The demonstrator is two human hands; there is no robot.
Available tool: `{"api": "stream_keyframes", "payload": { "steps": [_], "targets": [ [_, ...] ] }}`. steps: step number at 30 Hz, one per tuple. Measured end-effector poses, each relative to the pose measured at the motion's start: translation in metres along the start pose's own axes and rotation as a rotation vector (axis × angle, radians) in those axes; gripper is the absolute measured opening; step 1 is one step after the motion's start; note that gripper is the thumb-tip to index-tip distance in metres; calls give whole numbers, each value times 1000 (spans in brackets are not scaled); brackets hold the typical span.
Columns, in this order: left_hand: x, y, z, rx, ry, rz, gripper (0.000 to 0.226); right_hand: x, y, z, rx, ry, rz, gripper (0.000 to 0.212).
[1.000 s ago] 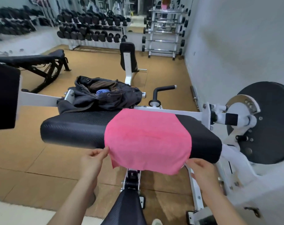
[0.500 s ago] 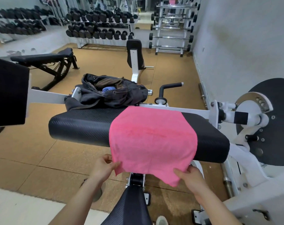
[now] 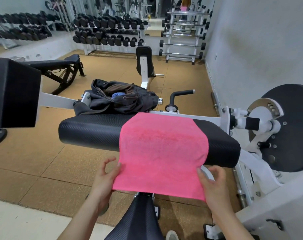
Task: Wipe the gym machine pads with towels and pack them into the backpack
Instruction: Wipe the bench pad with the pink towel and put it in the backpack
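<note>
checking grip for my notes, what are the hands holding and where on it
Both hold the pink towel draped over the pad: left hand at its near left corner, right hand at its near right corner.

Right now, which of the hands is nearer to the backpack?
Left. The left hand holds the pink towel's near left edge, below the backpack; the right hand holds the right corner, farther away.

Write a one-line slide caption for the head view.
Both hands, left hand and right hand, pinch the near corners of a pink terry towel draped over a black padded machine pad.
</note>
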State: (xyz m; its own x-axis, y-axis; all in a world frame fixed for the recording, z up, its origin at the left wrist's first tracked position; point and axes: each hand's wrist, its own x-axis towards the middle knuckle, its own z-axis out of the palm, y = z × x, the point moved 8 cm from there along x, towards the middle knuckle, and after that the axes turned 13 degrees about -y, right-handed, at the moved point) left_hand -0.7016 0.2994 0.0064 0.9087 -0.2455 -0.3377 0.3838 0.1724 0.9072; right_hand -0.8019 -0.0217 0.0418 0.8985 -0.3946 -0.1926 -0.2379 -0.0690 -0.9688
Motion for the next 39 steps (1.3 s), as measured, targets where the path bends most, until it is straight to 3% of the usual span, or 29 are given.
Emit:
{"api": "stream_keyframes", "payload": {
  "steps": [5, 7, 9, 11, 13, 15, 18, 23, 26, 29, 32, 34, 39],
  "targets": [
    [-28, 18, 11, -229, -149, 51, 14, -16, -16, -3, 17, -154, -79, 14],
    [-33, 23, 12, -250, -202, 47, 14, -20, -16, -4, 86, -269, -48, 45],
    [-38, 30, 12, -258, -293, 73, 40, -29, -20, -3, 115, -421, -38, 63],
    [-46, 35, 13, -262, -419, 90, 67, -40, -25, 1, -88, -555, -19, 79],
    [-57, 41, 19, -190, -516, 87, 71, -45, -30, -1, -539, -522, -51, 90],
    [-62, 44, 21, 54, -451, 65, 73, -49, -46, -1, -864, -358, -192, 86],
    [-60, 60, 18, 488, -259, 172, 59, -54, -65, -9, -1009, -106, -359, 71],
    [-71, 96, 29, 510, -166, 292, 12, -60, -87, -23, -966, -8, -553, 35],
    [-74, 116, 21, 628, -62, 438, 13, -59, -100, -28, -886, -59, -589, 22],
    [-71, 128, 6, 414, -31, 524, 11, -49, -104, -24, -737, -373, -457, 33],
    [-64, 139, 6, 291, -78, 537, 12, -40, -104, -17, -578, -663, -263, 19],
    [-55, 143, 16, 299, -68, 525, 19, -27, -116, -19, -488, -702, -232, 34],
    [-18, 163, 36, 403, 83, 525, 17, 32, -149, -29, -241, -575, -136, 28]
  ]
}}
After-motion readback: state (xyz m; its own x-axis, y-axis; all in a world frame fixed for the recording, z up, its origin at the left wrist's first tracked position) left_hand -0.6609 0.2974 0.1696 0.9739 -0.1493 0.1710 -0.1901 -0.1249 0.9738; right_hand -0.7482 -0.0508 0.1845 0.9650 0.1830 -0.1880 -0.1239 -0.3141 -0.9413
